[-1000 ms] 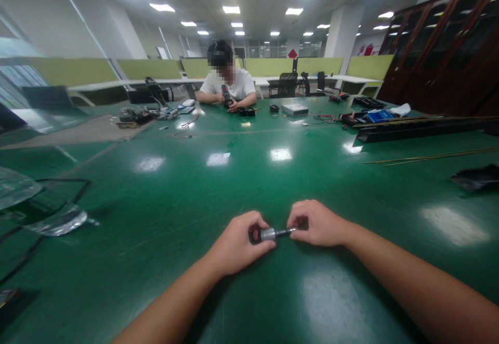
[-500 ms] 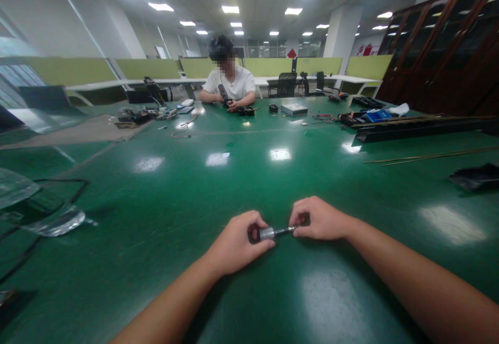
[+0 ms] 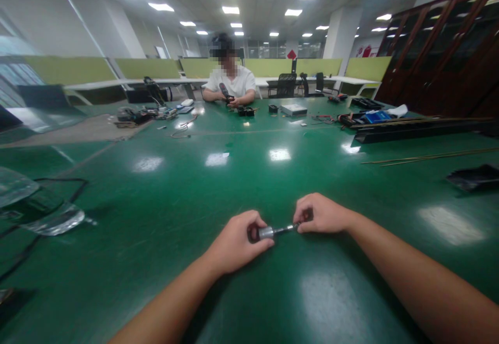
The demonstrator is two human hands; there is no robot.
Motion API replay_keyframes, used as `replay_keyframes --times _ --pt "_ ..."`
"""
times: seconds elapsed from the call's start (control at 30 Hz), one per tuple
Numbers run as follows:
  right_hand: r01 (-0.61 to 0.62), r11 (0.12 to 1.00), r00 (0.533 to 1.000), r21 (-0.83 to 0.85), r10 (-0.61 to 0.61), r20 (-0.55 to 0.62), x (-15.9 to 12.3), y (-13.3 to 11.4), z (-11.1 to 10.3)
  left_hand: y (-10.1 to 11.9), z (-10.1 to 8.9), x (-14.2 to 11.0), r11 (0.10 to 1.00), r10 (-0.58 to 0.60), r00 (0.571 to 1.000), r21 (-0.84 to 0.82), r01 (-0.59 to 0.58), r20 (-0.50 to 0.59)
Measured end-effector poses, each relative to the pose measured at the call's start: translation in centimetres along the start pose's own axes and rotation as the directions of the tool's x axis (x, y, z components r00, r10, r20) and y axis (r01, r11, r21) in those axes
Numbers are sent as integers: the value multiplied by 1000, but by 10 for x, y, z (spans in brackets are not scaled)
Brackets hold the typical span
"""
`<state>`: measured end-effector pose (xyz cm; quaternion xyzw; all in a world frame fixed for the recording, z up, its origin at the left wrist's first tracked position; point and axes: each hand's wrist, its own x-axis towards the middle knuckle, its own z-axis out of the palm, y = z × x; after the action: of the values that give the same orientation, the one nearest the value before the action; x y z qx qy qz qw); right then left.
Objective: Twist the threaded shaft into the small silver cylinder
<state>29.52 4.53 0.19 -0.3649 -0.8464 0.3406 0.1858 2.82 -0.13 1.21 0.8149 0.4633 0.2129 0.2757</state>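
Note:
Near the front middle of the green table, my left hand is closed around a short silver metal cylinder, thumb on the near side and fingers on the far side. From its right end a thin dark rod with a shiny tip section points to the right. My right hand pinches at the tip of this rod with thumb and fingers. The fingertips hide the very end, so whether a separate small piece sits there I cannot make out.
A clear plastic bottle lies at the left by a black cable. Across the table a person handles a dark tool. Black rails, thin rods and a black tray lie on the right.
My right hand has shifted slightly up and to the right, and more of the rod shows. The left hand stays in place on the cylinder.

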Motion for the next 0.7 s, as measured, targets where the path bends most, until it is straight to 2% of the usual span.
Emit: replay_keyframes --times 0.1,0.2,0.27,0.33,0.4,0.7 --pt "52 998 999 -30 -52 -7 2 -5 5 -1 1 0 1000 1 1000 -1 -1 -4" --pt "109 994 994 -32 -109 -24 7 -15 19 -2 3 1 1000 12 1000 -2 -12 -8" --pt "138 990 986 -33 -140 -93 11 -21 32 -3 4 2 1000 23 1000 -8 -23 -13" --pt "112 990 972 -82 -126 -199 14 -26 44 -5 5 2 999 38 999 -19 -38 -24" --pt "95 989 966 -113 -119 -230 14 -28 51 -6 6 2 999 48 998 -23 -49 -37" --pt "123 988 967 -96 -141 -212 7 -30 44 -8 6 3 999 34 999 -4 -34 -31"
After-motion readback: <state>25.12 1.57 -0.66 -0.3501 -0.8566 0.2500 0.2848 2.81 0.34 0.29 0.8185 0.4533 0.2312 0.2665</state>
